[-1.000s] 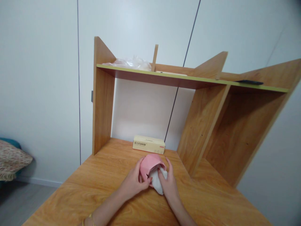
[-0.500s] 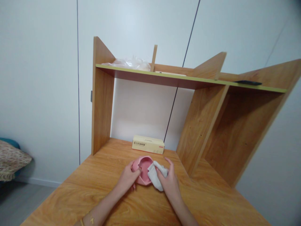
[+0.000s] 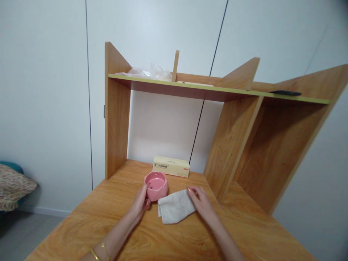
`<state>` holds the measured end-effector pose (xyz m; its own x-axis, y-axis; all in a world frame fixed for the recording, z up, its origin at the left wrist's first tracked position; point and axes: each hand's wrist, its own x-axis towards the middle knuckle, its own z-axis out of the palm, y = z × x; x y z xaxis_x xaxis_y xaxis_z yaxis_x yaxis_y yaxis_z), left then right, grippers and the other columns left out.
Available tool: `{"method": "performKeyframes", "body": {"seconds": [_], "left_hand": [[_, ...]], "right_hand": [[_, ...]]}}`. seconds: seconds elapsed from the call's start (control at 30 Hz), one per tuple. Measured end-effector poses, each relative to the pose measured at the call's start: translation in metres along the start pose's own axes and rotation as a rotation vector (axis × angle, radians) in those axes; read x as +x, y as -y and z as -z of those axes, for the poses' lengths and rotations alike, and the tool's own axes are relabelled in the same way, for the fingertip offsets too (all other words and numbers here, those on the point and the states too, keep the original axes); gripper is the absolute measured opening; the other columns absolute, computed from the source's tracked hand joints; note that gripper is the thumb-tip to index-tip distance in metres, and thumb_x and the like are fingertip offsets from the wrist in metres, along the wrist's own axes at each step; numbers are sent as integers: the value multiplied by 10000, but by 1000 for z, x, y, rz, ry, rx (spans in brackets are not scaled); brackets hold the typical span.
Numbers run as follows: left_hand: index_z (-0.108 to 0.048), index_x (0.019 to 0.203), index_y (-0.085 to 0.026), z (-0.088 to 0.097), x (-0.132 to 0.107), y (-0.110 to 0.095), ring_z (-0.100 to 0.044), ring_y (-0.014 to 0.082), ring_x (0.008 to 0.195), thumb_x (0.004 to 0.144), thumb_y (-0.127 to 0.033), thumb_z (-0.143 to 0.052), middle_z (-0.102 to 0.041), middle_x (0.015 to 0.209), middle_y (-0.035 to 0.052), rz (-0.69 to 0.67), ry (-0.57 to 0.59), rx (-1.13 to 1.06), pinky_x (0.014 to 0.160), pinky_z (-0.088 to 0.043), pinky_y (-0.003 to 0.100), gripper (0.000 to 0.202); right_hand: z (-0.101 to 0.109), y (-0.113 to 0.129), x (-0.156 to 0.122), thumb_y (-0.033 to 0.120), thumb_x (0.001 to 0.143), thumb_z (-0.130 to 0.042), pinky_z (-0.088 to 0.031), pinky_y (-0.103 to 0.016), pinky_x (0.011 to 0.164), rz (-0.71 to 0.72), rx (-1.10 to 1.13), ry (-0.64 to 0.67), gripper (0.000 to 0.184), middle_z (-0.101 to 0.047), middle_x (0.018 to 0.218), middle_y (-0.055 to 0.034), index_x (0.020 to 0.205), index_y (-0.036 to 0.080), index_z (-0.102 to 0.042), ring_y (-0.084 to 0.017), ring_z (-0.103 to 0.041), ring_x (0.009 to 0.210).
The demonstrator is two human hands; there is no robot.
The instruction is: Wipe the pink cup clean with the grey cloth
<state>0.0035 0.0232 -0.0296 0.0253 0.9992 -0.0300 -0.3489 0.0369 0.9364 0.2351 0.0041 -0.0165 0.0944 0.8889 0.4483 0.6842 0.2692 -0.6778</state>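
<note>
Head view, the only one here: the pink bowl (image 3: 156,185) sits upright on the wooden counter (image 3: 190,243), mouth up, roughly dead centre and a bit toward the back. The left hand (image 3: 140,201) comes in from about 7 o'clock of the bowl and has its fingers (image 3: 147,187) wrapped round the near left wall, thumb up by the rim. So that hand is grasping the bowl, I'd guess mainly to keep it from sliding, since its base looks to be flat on the wood.

The white cloth (image 3: 175,211) lies at about 4 o'clock from the bowl, just beside it, and I can't tell if the two actually touch. It's loosely folded and flat on the counter. The right hand (image 3: 200,201) rests on its far right corner with the fingers stretched out and relaxed, not clenched, more pinning it down than gripping it. Looks to me like that's simply what keeps the cloth spread out.

At 1 o'clock behind the bowl there's a long beige box (image 3: 171,166) pushed against the back wall, well out of the hands' way. Above is the shelf (image 3: 190,87) with a crumpled plastic bag (image 3: 149,72) at its left end and a flat dark object (image 3: 285,93) far right, too small to make out
</note>
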Motion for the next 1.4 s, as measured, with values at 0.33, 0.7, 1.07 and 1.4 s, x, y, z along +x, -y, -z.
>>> {"method": "performKeyframes", "body": {"seconds": [0.33,0.7,1.07,1.4], "left_hand": [[-409,575,-189,-3,-1,-16,-246,37,238,634,-584,-540,-331,318,-111,-139,-7,-16,293,-139,156,420],[-413,675,-203,-2,-13,-45,-295,36,255,687,-531,-549,-340,358,-129,-348,-153,4,276,-198,121,355],[-423,1183,-159,-23,-32,-29,-417,78,310,648,-495,-634,-555,549,-43,-301,98,238,310,-330,183,666],[-307,1319,-175,-16,-32,-17,-495,256,1071,744,-483,-567,-537,1171,115,-590,342,694,901,-378,360,701]], "right_hand": [[-25,14,-16,492,793,-406,-382,-250,511,-52,51,132,392,-603,565,-18,641,177,-583,-165,-543,538],[-29,46,-21,457,785,-455,-366,-219,469,15,299,-8,396,-437,564,61,1062,181,-515,-122,-446,498],[-31,63,-26,389,793,-473,-453,-245,563,34,487,38,520,-556,665,18,1245,164,-352,-147,-549,601],[-11,33,-14,294,766,-343,-456,-279,525,-73,208,-212,484,-653,701,-40,1192,125,-499,-187,-584,568]]}}
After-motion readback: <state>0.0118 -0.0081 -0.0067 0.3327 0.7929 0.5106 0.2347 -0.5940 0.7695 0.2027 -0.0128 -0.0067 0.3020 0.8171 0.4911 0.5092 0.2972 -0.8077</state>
